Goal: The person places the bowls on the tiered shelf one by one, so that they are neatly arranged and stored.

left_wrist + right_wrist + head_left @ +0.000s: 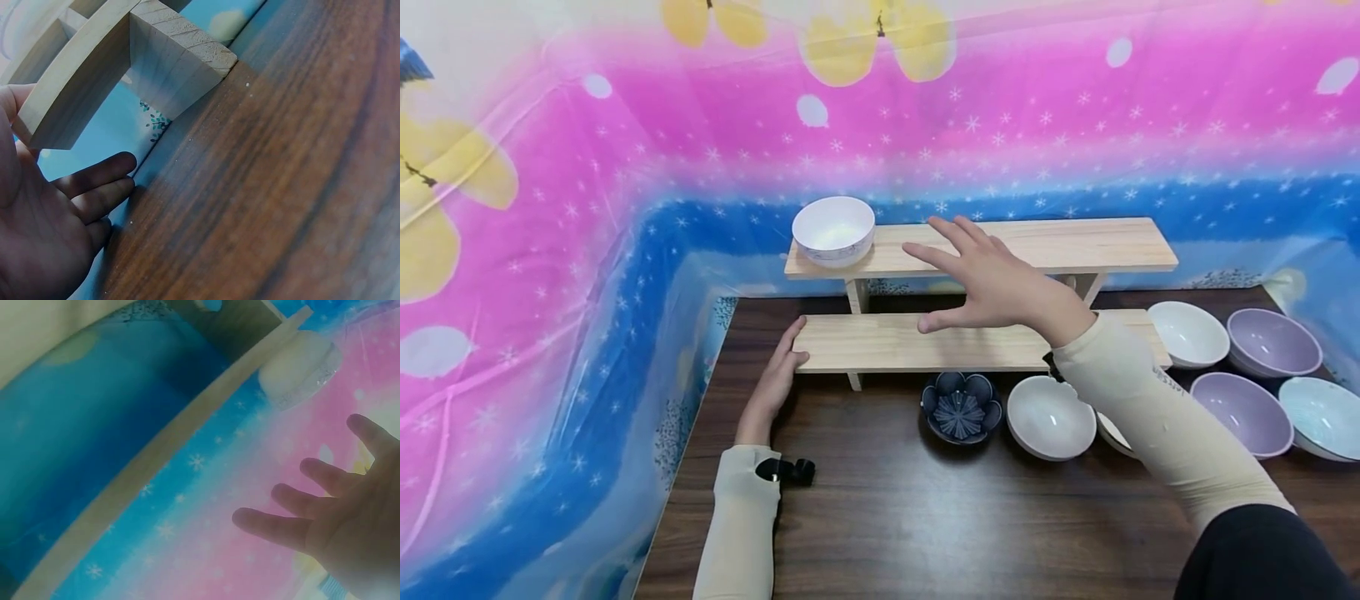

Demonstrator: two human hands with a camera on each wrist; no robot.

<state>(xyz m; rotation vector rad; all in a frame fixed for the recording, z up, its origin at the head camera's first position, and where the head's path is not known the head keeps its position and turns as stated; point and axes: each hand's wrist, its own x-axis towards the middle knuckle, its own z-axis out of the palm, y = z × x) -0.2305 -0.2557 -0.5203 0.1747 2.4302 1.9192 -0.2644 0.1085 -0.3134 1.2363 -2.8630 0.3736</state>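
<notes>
Fingers extended, the left hand (773, 375) touches a two-tier wooden stand (865, 343), apparently steadying it. The right hand (996, 282), spread and empty, hovers near a white patterned bowl (833, 233).

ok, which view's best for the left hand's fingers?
Left wrist: it shows the left hand close up, palm side, with three fingers outstretched, though the frame cuts the hand off. Head shows them smaller, from above, at the left end of the lower shelf. Right wrist doesn't show them.

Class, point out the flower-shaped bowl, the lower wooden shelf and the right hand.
Flower-shaped bowl (961, 415): head view, inner base.
Lower wooden shelf (865, 342): head view, bare top.
Right hand (997, 282): head view, back.
</notes>
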